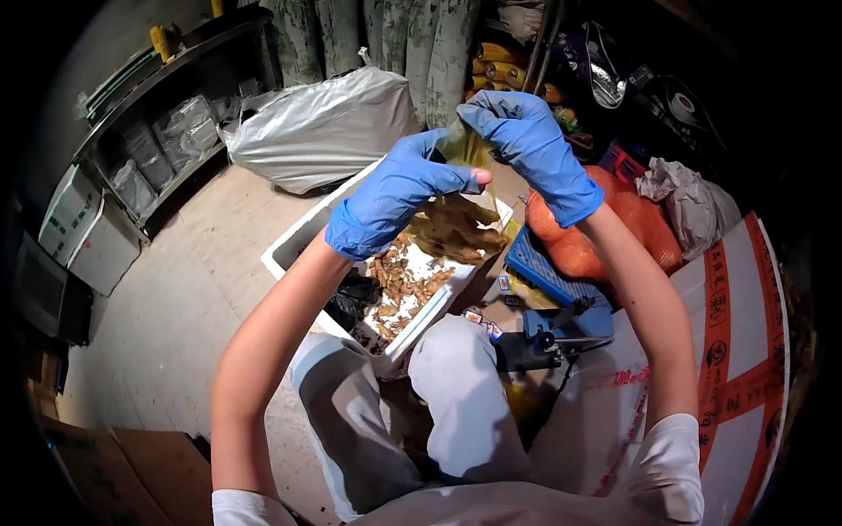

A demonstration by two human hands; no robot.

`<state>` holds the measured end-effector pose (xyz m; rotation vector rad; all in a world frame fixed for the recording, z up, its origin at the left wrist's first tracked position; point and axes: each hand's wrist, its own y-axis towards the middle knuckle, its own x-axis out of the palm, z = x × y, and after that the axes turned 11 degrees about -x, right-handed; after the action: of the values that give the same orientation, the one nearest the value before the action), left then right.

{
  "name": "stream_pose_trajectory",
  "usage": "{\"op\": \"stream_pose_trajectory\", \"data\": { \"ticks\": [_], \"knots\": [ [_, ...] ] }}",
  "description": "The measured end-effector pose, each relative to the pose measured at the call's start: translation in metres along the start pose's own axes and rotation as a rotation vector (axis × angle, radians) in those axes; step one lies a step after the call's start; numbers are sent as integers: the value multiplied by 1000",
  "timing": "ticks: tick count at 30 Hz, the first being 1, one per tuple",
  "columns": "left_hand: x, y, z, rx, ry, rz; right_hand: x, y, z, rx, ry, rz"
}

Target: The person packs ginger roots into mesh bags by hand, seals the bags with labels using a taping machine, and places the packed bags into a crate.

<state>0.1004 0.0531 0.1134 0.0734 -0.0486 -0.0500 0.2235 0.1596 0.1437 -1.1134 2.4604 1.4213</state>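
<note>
My left hand point(395, 188), in a blue glove with the thumb tip bare, pinches one side of the top of a yellowish clear plastic bag point(456, 230). Gripping the bag's other top edge is my gloved right hand point(531, 145), its fingers curled. Brown, knobbly pieces show inside the hanging bag. Below it stands a white foam box point(307, 215) with many loose small brown pieces point(399, 289) scattered over its bottom. A crumpled black plastic bag point(353, 296) lies in the box's near left part.
Right of the box are a blue basket point(548, 267), a blue device point(570, 324) and orange net sacks point(614, 223). A large silvery sack point(324, 127) lies behind. A metal shelf point(189, 167) stands at the left, a red-taped white carton point(737, 351) at the right.
</note>
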Motion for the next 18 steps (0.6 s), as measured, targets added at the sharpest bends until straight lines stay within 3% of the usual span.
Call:
{"op": "stream_pose_trajectory", "data": {
  "ticks": [1, 3, 5, 7, 9, 11, 14, 16, 18],
  "knots": [
    [1, 10, -3, 35, 45, 4, -1, -3, -3, -4, -83, -29],
    [4, 17, -5, 64, 95, 7, -2, -10, -8, 119, 139, 13],
    [6, 13, -5, 3, 185, 116, -22, -21, 7, 150, 464, 318],
    [19, 6, -4, 51, 80, 156, -35, -49, 31, 79, 541, 401],
    [26, 0, -3, -3, 52, 160, -23, -95, 66, 334, 696, 492],
    [29, -1, -7, -25, 96, 118, 21, -145, 89, 659, 723, 374],
    [40, 4, -14, -51, 110, 36, 71, -179, 84, 779, 893, 333],
    [48, 5, -13, -88, 132, 32, 85, -183, 81, 695, 1117, 261],
    [52, 6, -9, -117, 187, 10, 85, -184, 80, 459, 1291, 221]
  ]
}}
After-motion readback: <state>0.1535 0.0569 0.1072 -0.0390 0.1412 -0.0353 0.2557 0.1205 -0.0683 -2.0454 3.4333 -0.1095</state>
